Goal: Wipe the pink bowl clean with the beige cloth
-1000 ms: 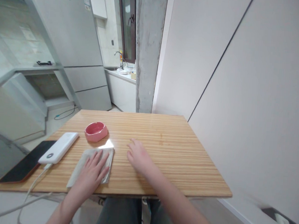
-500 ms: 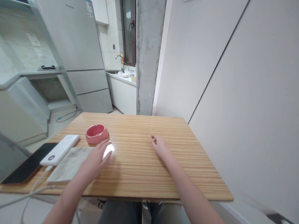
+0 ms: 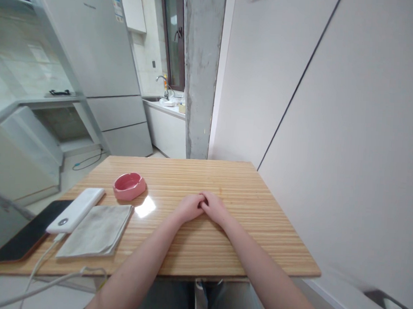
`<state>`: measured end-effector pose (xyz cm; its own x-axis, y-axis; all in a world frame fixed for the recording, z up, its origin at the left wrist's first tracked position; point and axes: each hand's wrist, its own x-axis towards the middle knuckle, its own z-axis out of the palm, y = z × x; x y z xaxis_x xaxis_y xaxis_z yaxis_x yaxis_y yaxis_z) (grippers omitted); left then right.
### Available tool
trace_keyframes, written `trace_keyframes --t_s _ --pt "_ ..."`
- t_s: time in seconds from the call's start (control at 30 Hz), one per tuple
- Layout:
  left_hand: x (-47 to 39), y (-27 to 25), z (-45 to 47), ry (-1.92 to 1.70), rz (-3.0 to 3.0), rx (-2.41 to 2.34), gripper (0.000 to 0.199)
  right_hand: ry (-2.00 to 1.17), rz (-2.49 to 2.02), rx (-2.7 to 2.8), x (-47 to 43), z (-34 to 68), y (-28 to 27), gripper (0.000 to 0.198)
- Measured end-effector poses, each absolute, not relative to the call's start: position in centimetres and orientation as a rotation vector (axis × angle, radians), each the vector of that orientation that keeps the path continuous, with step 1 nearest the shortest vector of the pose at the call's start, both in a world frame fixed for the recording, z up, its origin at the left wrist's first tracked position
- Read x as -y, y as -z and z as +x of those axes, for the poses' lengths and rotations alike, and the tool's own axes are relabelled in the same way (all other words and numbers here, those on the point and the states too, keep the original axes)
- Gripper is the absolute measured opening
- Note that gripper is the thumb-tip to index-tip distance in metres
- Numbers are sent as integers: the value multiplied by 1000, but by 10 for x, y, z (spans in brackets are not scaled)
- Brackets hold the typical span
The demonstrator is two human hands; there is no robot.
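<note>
My left hand (image 3: 189, 208) and my right hand (image 3: 214, 208) rest together on the middle of the wooden table (image 3: 193, 256). Their curled fingers touch at the tips, with a small dark gap between them. No object shows in either hand, though part of the fingers is hidden. To the left of my hands, apart from them, stands a pink ashtray (image 3: 130, 194). A folded grey cloth (image 3: 95, 229) lies flat in front of it, nearer to me.
Left of the cloth lie a white power bank (image 3: 79, 209) with a white cable (image 3: 40, 263) and a black flat board (image 3: 26, 236). A white wall (image 3: 349, 158) borders the right side. Beyond the table are a concrete pillar (image 3: 201, 79) and a refrigerator (image 3: 94, 49).
My left hand has moved right from beside the ashtray and cloth, its fingers closing. My right hand has shifted slightly left and nearer. The two hands now meet.
</note>
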<state>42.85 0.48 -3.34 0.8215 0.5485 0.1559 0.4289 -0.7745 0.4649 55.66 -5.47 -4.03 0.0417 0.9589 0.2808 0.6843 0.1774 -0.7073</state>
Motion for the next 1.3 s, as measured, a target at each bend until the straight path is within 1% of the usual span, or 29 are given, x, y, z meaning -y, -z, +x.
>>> trace_keyframes --t_s 0.53,0.67,0.73,0.8,0.87,0.9,0.93,0.97,1.1,1.23,1.3 --pt "-4 33 431 -418 2505 -711 20 -511 -1579 1681 52 558 42 26" --pt "-3 24 430 -456 2532 -771 11 -516 -1520 1711 52 563 43 29" --pt "-10 10 415 -559 2547 -917 10 -490 -1500 1697 53 567 43 37" --pt "-21 -7 389 -721 2516 -1140 19 -442 -1506 1628 52 572 44 43" --pt "-35 -20 355 -910 2413 -1486 28 -387 -1509 1553 51 576 46 40" --pt "-42 -23 339 -997 2337 -1775 26 -361 -1507 1526 50 577 46 38" --pt "-48 -24 325 -989 2275 -1996 25 -340 -1508 1504 48 579 46 36" --pt "-52 -23 313 -950 2268 -2100 26 -325 -1512 1486 47 580 46 35" --pt "-57 -8 297 -732 2341 -2148 26 -305 -1546 1414 46 586 44 35" --pt "-56 -1 297 -774 2201 -2274 37 -297 -1585 1384 47 590 43 35" --pt "-57 -2 293 -701 2204 -2273 35 -309 -1595 1375 47 591 43 35"
